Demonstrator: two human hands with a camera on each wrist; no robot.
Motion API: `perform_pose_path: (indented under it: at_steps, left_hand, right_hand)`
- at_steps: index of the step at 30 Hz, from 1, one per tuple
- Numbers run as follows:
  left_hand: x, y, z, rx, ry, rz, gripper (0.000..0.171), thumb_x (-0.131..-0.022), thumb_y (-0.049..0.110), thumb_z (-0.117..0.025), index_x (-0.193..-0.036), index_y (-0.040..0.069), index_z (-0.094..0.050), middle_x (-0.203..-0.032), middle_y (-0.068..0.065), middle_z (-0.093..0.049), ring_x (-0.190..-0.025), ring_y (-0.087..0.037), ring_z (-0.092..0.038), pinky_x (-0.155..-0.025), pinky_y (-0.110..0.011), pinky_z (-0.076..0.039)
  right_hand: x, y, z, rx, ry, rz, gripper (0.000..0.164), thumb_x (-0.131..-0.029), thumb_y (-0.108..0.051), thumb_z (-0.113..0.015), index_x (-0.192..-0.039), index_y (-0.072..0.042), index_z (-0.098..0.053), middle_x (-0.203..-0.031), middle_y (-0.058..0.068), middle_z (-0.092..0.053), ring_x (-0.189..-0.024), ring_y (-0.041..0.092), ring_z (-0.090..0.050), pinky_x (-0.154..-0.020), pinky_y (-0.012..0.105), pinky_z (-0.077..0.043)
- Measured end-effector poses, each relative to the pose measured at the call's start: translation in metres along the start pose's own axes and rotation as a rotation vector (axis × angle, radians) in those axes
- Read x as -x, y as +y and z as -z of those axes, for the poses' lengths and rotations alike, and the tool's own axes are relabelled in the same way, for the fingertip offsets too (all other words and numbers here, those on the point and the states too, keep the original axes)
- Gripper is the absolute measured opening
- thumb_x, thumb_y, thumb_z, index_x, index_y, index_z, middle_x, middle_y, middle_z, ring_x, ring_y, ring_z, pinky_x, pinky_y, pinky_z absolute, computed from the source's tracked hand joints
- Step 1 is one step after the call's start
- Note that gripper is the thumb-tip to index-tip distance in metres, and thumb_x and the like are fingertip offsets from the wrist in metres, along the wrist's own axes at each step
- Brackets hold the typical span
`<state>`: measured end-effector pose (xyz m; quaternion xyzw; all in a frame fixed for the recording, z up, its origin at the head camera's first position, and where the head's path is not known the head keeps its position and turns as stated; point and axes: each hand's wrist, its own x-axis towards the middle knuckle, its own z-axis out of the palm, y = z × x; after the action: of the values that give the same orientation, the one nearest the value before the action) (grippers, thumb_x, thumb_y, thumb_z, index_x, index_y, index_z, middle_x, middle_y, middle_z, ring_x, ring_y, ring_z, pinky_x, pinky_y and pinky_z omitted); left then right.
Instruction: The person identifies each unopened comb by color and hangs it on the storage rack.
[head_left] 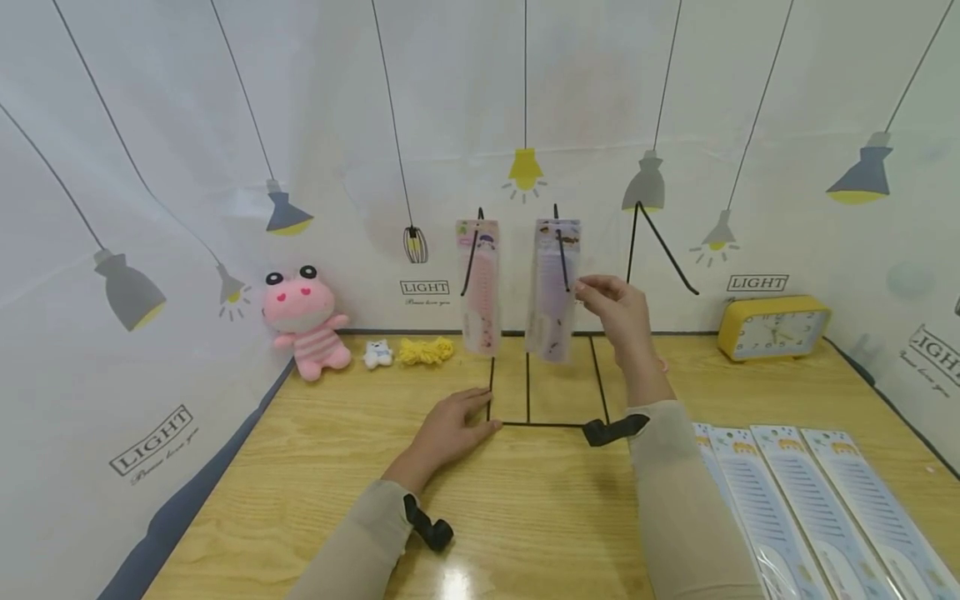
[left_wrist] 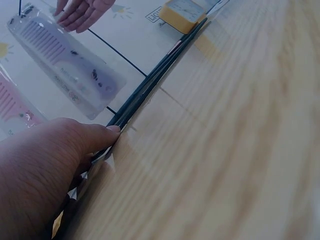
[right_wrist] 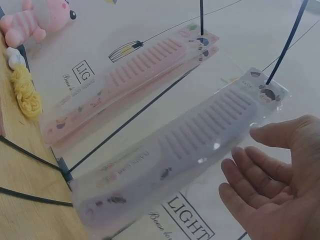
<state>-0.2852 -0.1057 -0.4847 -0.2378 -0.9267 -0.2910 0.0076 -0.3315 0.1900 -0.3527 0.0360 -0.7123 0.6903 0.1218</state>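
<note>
A black wire display rack (head_left: 555,425) stands on the wooden table, with hooks sticking out at its top. Packs of pink combs (head_left: 482,287) hang from the left hook, and packs of purple combs (head_left: 551,292) from the middle one. At the front left corner of the rack's base is my left hand (head_left: 450,425); its thumb lies on the wire in the left wrist view, its fingers partly hidden behind. My right hand (right_wrist: 275,175) is beside the upper part of the purple comb packs, thumb and fingers apart, holding nothing.
Several packaged blue-and-white strips (head_left: 817,492) lie at the right front. A yellow clock (head_left: 774,329) stands at the back right. Toward the back left are a pink plush toy (head_left: 307,321), a small white bear (head_left: 378,354) and a yellow yarn-like bundle (head_left: 425,351). A third hook (head_left: 667,246) juts out right.
</note>
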Motion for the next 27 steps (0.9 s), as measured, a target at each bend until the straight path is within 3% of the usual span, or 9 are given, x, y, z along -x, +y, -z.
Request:
perform_pose_path:
  at_steps: [9,14,23,27]
  left_hand:
    - [-0.002,-0.001,-0.003,-0.02,0.002,-0.002,0.062,-0.097,0.05,-0.062,-0.149,0.017,-0.052,-0.153,0.001,-0.047,-0.142,-0.026,-0.041,-0.117,-0.048,-0.033]
    - [-0.002,0.0,-0.001,-0.004,-0.003,0.007,0.062,-0.097,0.05,-0.063,-0.149,0.018,-0.052,-0.153,0.003,-0.047,-0.142,-0.025,-0.041,-0.117,-0.048,-0.033]
    - [-0.001,0.003,0.0,0.021,-0.009,0.019,0.062,-0.096,0.048,-0.065,-0.149,0.018,-0.052,-0.153,0.001,-0.047,-0.143,-0.027,-0.04,-0.117,-0.049,-0.033]
    - [-0.001,0.003,0.002,0.027,0.001,0.021,0.061,-0.096,0.048,-0.065,-0.149,0.018,-0.053,-0.152,0.002,-0.048,-0.142,-0.027,-0.041,-0.116,-0.049,-0.034]
  right_hand:
    - [0.003,-0.014,0.005,0.096,0.008,0.014,0.045,-0.095,-0.038,-0.071,-0.127,-0.007,-0.066,-0.117,0.008,-0.069,-0.105,0.017,-0.062,-0.098,0.035,-0.05]
    - [0.003,-0.024,0.009,0.14,-0.026,0.034,0.044,-0.094,-0.041,-0.071,-0.123,-0.008,-0.069,-0.116,0.012,-0.07,-0.105,0.022,-0.063,-0.094,0.037,-0.05]
    - [0.023,-0.027,0.022,0.359,-0.101,0.037,0.06,-0.085,-0.059,-0.074,-0.123,-0.012,-0.069,-0.121,0.007,-0.068,-0.116,0.025,-0.06,-0.1,0.049,-0.048]
    - [0.034,-0.025,0.032,0.445,-0.132,0.073,0.06,-0.085,-0.062,-0.072,-0.121,-0.014,-0.069,-0.119,0.005,-0.07,-0.112,0.023,-0.063,-0.095,0.045,-0.052]
